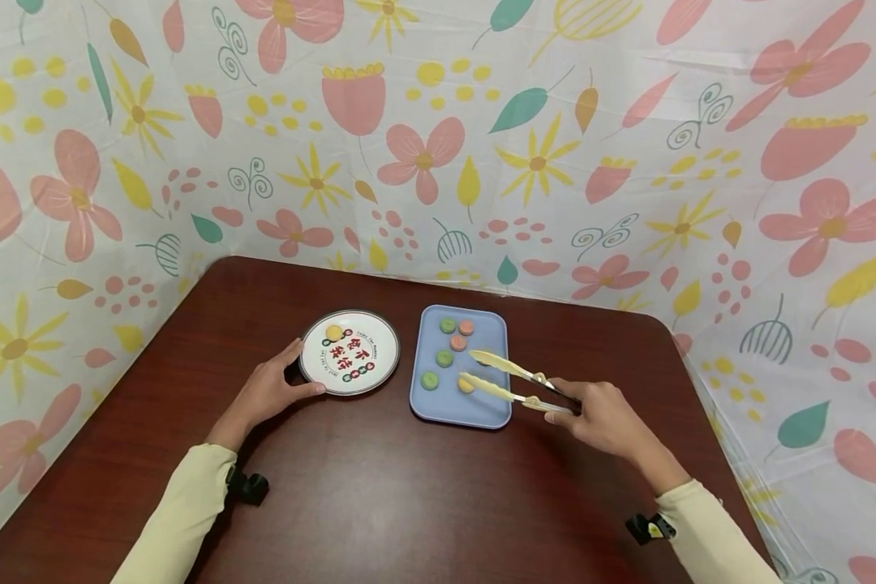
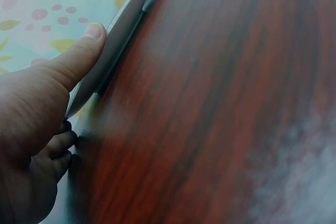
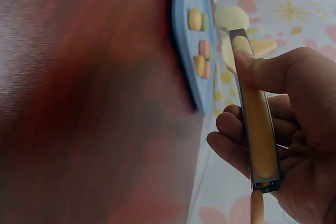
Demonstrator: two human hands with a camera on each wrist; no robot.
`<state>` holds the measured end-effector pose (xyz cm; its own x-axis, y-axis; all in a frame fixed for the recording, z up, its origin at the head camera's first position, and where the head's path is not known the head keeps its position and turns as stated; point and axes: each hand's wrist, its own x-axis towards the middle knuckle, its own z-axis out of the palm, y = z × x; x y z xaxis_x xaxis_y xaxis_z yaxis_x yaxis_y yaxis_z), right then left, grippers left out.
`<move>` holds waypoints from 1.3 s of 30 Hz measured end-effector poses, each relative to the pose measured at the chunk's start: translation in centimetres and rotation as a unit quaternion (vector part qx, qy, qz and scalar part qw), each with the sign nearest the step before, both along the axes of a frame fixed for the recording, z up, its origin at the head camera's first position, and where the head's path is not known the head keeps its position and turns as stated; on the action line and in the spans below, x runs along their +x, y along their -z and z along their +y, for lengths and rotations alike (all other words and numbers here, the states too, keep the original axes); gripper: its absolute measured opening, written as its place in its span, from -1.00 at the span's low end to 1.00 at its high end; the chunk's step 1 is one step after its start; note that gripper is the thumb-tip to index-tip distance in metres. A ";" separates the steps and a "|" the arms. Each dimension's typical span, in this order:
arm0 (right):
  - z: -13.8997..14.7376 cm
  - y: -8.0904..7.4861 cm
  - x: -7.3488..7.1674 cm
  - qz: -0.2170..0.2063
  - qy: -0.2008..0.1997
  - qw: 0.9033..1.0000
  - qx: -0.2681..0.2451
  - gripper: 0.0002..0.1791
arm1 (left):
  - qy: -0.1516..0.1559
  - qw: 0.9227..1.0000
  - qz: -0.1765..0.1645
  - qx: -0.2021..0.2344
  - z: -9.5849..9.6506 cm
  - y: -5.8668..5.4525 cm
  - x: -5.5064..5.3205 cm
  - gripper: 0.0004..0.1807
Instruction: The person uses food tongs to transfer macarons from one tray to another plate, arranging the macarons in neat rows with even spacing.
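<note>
My left hand [image 1: 266, 395] grips the near-left rim of a round white plate [image 1: 381, 349] printed with red characters. The thumb [image 2: 86, 48] lies along the rim in the left wrist view, with the other fingers lower at its edge. On the plate sits one yellow macaron [image 1: 334, 332]. My right hand [image 1: 607, 415] holds a pair of tongs [image 1: 492, 388] with cream-coloured tips and metal handles. Those tips are spread apart over a blue tray [image 1: 438, 407], the nearer one right at a yellow macaron [image 1: 466, 384]. Green macarons [image 1: 429, 380] and pink macarons [image 1: 457, 342] lie to the left and behind.
Plate and tray stand side by side on a dark red-brown wooden table [image 1: 365, 487], a narrow gap between them. A flower-patterned curtain [image 1: 423, 219] hangs along the table's back and sides. Each wrist carries a small black camera [image 1: 251, 488].
</note>
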<state>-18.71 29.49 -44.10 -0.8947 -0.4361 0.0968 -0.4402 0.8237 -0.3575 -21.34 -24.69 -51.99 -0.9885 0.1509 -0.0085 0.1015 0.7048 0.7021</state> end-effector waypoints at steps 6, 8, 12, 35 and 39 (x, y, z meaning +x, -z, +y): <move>0.6 0.9 0.5 -0.004 0.007 1.000 0.005 -0.42 | 0.004 1.000 0.000 -0.002 -0.1 0.0 0.0 0.30; 0.6 1.1 0.6 -0.003 0.000 1.000 0.003 -0.44 | 0.004 1.000 0.002 -0.002 -0.1 0.0 -0.1 0.31; 0.7 1.4 0.7 0.004 -0.008 1.000 0.004 -0.46 | 0.005 1.000 0.004 -0.003 -0.1 0.2 -0.1 0.31; 0.0 1.8 0.2 0.017 -0.026 0.999 0.025 -0.48 | 0.002 1.000 0.004 -0.003 -0.1 0.2 0.1 0.30; 0.0 1.8 0.4 0.012 -0.021 0.999 0.025 -0.48 | 0.002 1.000 0.007 -0.004 -0.1 0.1 0.0 0.29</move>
